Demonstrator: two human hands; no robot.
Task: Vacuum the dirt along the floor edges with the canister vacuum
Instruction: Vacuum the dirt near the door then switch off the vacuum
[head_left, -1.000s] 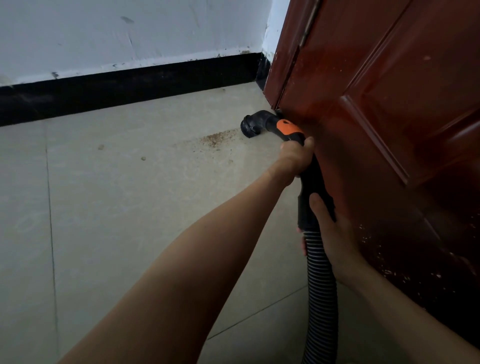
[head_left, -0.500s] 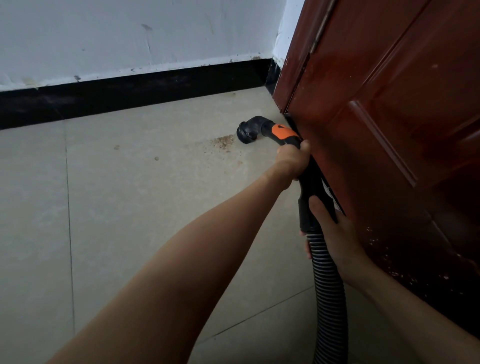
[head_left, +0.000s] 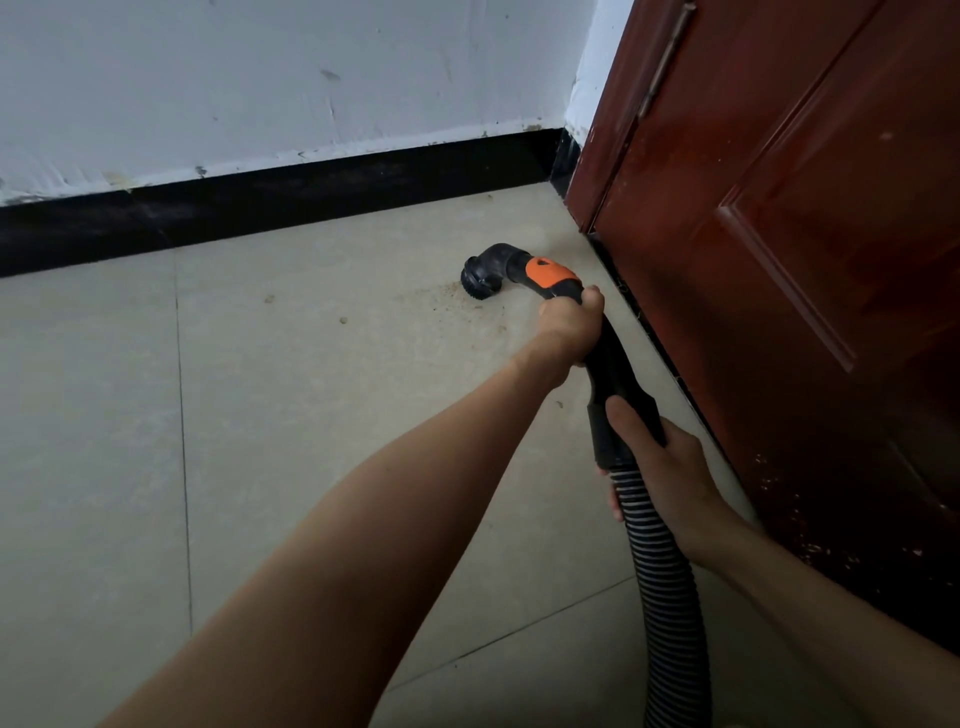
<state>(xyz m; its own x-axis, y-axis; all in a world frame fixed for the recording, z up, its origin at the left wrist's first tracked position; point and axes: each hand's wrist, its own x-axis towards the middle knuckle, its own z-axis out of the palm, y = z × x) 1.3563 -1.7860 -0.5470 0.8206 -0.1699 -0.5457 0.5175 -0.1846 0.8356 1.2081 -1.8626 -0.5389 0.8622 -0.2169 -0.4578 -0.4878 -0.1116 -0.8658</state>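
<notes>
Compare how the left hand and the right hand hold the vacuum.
The left hand grips the wand just behind the orange collar, arm stretched forward; the right hand grips farther back, where the black cuff meets the ribbed hose, nearer the red door. Both curl around the same tube.

My left hand (head_left: 569, 325) grips the wand (head_left: 613, 364) behind its orange collar; my right hand (head_left: 660, 467) holds the hose (head_left: 670, 597) joint. The nozzle (head_left: 480, 278) sits on brown dirt (head_left: 457, 301) near the door (head_left: 779, 260).
</notes>
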